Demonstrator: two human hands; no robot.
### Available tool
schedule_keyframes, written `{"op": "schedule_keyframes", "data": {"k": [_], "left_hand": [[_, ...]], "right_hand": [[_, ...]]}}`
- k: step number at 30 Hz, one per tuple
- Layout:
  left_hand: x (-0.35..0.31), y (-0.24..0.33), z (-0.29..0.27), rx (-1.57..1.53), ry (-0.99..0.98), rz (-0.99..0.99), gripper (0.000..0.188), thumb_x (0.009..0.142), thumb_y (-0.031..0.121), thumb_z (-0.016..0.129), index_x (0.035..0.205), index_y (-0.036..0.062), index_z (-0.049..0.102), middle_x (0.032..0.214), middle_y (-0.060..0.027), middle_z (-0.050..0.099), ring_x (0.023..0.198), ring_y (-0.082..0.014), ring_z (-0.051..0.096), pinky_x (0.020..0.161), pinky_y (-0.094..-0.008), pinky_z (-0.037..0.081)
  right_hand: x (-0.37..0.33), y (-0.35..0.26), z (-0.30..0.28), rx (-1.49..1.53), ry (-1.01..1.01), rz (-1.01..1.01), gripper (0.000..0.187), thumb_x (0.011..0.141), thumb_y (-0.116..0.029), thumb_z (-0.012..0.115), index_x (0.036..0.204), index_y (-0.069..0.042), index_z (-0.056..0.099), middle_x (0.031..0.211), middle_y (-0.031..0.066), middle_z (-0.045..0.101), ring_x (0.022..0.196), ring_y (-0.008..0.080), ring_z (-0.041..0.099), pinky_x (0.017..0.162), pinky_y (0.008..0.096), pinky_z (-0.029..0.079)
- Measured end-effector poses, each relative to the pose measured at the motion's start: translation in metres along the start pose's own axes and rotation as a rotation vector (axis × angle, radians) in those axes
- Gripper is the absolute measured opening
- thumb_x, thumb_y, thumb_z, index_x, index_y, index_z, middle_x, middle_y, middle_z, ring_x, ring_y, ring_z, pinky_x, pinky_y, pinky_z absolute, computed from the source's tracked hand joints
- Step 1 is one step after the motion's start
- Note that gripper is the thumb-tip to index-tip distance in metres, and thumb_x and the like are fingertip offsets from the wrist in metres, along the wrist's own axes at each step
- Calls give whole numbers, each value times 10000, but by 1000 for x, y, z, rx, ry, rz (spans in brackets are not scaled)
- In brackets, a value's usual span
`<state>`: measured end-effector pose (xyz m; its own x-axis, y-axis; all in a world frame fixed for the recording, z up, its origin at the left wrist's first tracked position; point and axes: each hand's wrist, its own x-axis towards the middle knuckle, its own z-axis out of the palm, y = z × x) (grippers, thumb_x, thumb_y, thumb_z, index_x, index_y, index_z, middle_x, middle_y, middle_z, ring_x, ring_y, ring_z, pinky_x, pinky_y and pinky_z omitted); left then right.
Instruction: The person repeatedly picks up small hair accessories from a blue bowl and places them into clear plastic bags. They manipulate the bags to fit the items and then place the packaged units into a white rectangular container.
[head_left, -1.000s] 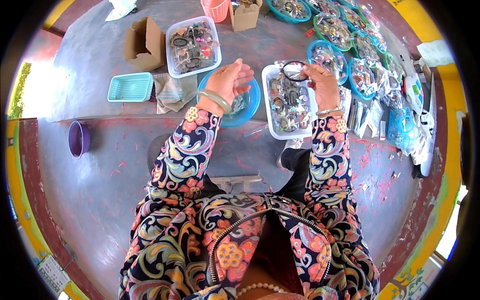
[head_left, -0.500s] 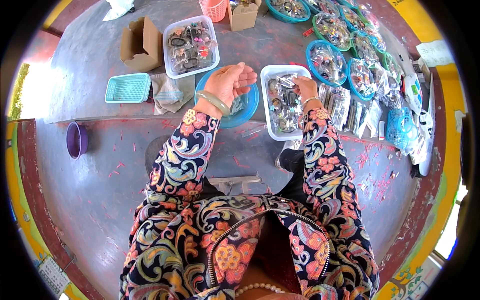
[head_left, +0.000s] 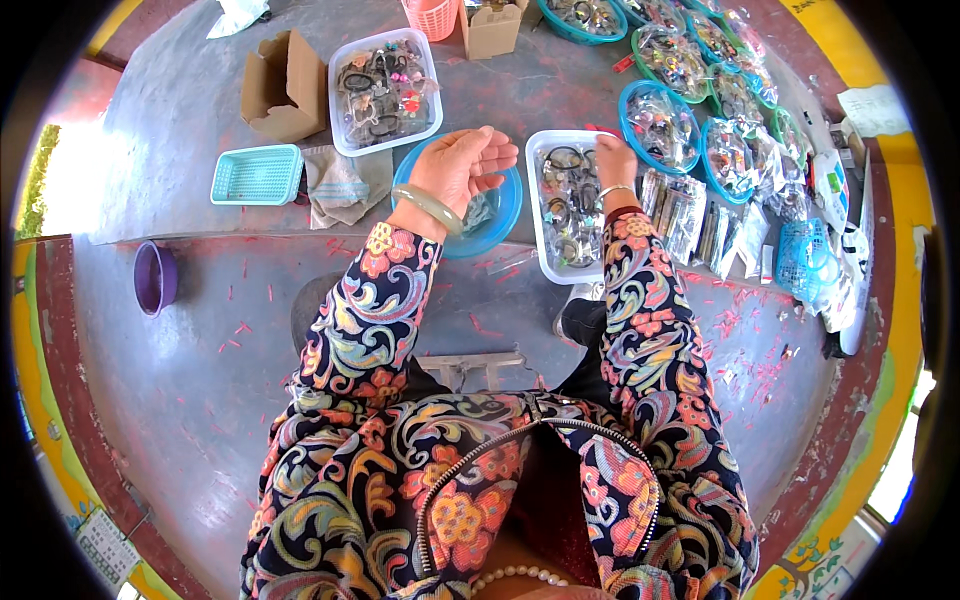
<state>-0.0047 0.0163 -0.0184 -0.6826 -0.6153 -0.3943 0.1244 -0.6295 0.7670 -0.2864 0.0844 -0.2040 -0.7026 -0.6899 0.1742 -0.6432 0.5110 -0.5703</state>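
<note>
My left hand [head_left: 464,170] hovers over a round blue plastic basin [head_left: 500,228] with some clear plastic in it. Its fingers are stretched out and nothing lies in the palm; a pale bangle circles the wrist. At the right edge of a white rectangular tray [head_left: 545,248] is my right hand [head_left: 615,163], its fingers curled closed. Whatever they may hold is hidden. Inside that tray lie small clear packets [head_left: 572,205], some with dark hair ties and small coloured charms.
Another white tray [head_left: 435,110] of packets stands beyond the blue basin, beside an open cardboard box [head_left: 285,85]. A turquoise basket [head_left: 258,176] and a grey cloth [head_left: 345,185] are at the left. Round baskets [head_left: 660,125] of packets crowd the right. A purple bucket [head_left: 154,280] sits lower left.
My right hand has drawn from the tray's packets to its right rim, and a clear packet by its fingers no longer shows there. My left hand has barely moved.
</note>
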Motion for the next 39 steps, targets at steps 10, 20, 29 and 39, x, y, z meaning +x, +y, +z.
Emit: {"op": "schedule_keyframes", "data": {"k": [10,20,29,39], "left_hand": [[1,-2,1,9,-11,-11,265,896,207,451,1009,-13,544,999,-131,601,944,-198,577,723,-262,451],[7,8,-14,-47,89,101,254,880,198,471,977,-24,545,967,-144,608,903,-211,585,725,-277,453],[23,11,-62,-100,371,241,239,871,228,491,822,6,564,817,-130,629,793,-214,600,695,-290,465],[88,-151,-142,1616,452,-47,245,759,247,549,871,43,626,903,-174,623,875,-308,603,778,-377,482]], "right_hand": [[-57,-47,12,-517,-510,-152,378,810,-317,524,1138,-131,504,1130,62,527,1076,247,489,892,452,358],[-37,-60,-6,-212,-202,-326,311,758,-192,513,1030,-55,577,987,166,595,915,322,570,788,420,449],[-112,-161,-120,573,-436,-242,193,798,-151,561,924,-27,637,624,58,567,570,88,516,544,245,409],[-89,-134,-101,775,-415,-129,165,805,-124,555,892,-22,651,634,45,607,572,58,534,528,217,413]]}}
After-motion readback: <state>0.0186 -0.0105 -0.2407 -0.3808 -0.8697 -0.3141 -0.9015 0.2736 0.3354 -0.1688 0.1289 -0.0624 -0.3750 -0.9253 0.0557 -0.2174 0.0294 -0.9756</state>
